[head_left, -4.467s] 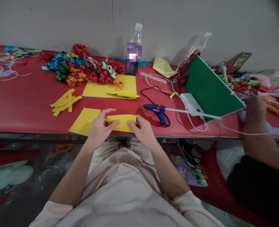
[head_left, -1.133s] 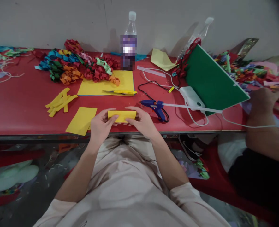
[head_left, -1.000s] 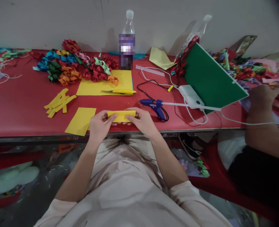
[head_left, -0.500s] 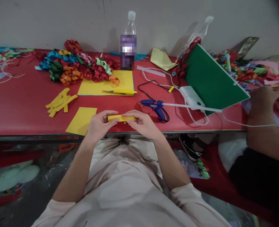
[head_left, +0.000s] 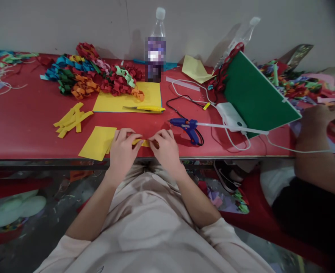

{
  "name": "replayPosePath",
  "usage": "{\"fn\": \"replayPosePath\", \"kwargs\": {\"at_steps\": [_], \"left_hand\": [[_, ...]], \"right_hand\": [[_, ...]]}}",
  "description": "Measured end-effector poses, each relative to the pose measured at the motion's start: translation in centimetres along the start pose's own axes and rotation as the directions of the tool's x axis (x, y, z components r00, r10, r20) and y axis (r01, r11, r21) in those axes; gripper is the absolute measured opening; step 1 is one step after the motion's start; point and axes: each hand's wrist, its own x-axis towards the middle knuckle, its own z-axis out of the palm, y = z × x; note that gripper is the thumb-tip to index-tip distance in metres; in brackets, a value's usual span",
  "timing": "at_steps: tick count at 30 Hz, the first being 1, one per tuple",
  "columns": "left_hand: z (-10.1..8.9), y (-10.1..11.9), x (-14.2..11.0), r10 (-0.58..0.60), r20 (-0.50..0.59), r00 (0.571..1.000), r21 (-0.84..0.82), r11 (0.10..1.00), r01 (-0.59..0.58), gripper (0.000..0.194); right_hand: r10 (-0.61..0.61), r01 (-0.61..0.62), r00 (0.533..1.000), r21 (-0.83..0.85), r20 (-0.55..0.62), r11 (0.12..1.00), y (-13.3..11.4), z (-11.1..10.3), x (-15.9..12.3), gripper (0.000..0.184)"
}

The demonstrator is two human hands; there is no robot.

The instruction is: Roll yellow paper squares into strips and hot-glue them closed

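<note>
A yellow paper strip (head_left: pixel 145 143) lies between my hands at the table's front edge, partly hidden by my fingers. My left hand (head_left: pixel 125 148) pinches its left part. On the right part, my right hand (head_left: pixel 165 147) has its thumb and fingers closed. Left of my hands is a flat yellow paper sheet (head_left: pixel 96 143). Beyond it sits a loose pile of yellow paper strips (head_left: pixel 73 119). Just right of my right hand lies a blue glue gun (head_left: pixel 187 128) with a long clear glue stick out of its back.
A yellow craft knife (head_left: pixel 149 109) rests on yellow card (head_left: pixel 110 104). Coloured paper chains (head_left: pixel 85 76) lie behind it. A bottle (head_left: pixel 156 49) stands near the wall. At right are a white power block (head_left: pixel 230 115), a leaning green board (head_left: pixel 255 94) and another person's arm (head_left: pixel 312 140).
My hands have turned palms down and lowered the yellow strip towards the tabletop. More of the strip is covered by my fingers. The view has shifted slightly.
</note>
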Motion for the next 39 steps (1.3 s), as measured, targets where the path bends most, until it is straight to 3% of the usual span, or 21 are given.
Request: {"fn": "replayPosePath", "kwargs": {"at_steps": [4, 8, 11, 14, 17, 21, 24, 28, 32, 35, 39], "left_hand": [[0.0, 0.6, -1.6, 0.219, 0.175, 0.96, 0.098, 0.966, -0.238, 0.035], [-0.1, 1.0, -3.3, 0.234, 0.204, 0.951, 0.114, 0.959, -0.26, 0.044], [-0.3, 0.6, -4.3, 0.223, 0.201, 0.954, 0.099, 0.964, -0.247, 0.055], [-1.1, -0.1, -4.9, 0.199, 0.194, 0.961, 0.134, 0.965, -0.227, 0.058], [-2.1, -0.6, -4.6, 0.22, 0.2, 0.955, 0.192, 0.947, -0.259, 0.048], [-2.6, -0.5, -2.9, 0.244, 0.148, 0.958, 0.218, 0.937, -0.272, 0.032], [-2.4, -0.6, -1.6, 0.246, 0.125, 0.961, 0.179, 0.947, -0.266, 0.025], [-1.7, -1.2, -0.5, 0.192, 0.098, 0.976, 0.026, 0.98, -0.195, 0.025], [-1.2, -1.5, 0.2, 0.026, 0.125, 0.992, -0.274, 0.962, 0.009, 0.025], [-1.0, -1.3, 0.7, -0.098, 0.202, 0.974, -0.489, 0.852, 0.188, 0.032], [-0.9, -0.8, 1.1, -0.113, 0.371, 0.922, -0.748, 0.551, 0.369, 0.041]], "right_hand": [[-0.077, 0.076, 0.997, -0.121, -0.004, 0.99, -0.4, 0.5, -0.6, 0.026], [-0.234, 0.255, 0.962, -0.155, 0.143, 0.954, -0.9, 0.2, -2.4, 0.044], [-0.243, 0.283, 0.95, -0.215, 0.198, 0.935, -0.6, -0.5, -3.9, 0.051], [-0.239, 0.287, 0.951, -0.269, 0.198, 0.919, 0.2, -1.4, -4.8, 0.049], [-0.267, 0.304, 0.95, -0.288, 0.162, 0.908, 0.9, -1.7, -4.7, 0.044], [-0.28, 0.288, 0.958, -0.217, 0.069, 0.932, 1.4, -1.3, -3.2, 0.027], [-0.293, 0.3, 0.954, -0.159, 0.068, 0.941, 1.7, -1.1, -1.9, 0.018], [-0.286, 0.288, 0.957, -0.037, 0.051, 0.957, 1.8, -1.3, -1.1, 0.015], [-0.159, 0.158, 0.987, 0.188, -0.013, 0.969, 1.5, -1.3, -0.6, 0.018], [-0.072, 0.062, 0.997, 0.395, 0.012, 0.917, 1.5, -1.2, 0.2, 0.02], [0.026, -0.118, 0.989, 0.667, 0.145, 0.736, 2.2, -1.0, 1.2, 0.026]]}}
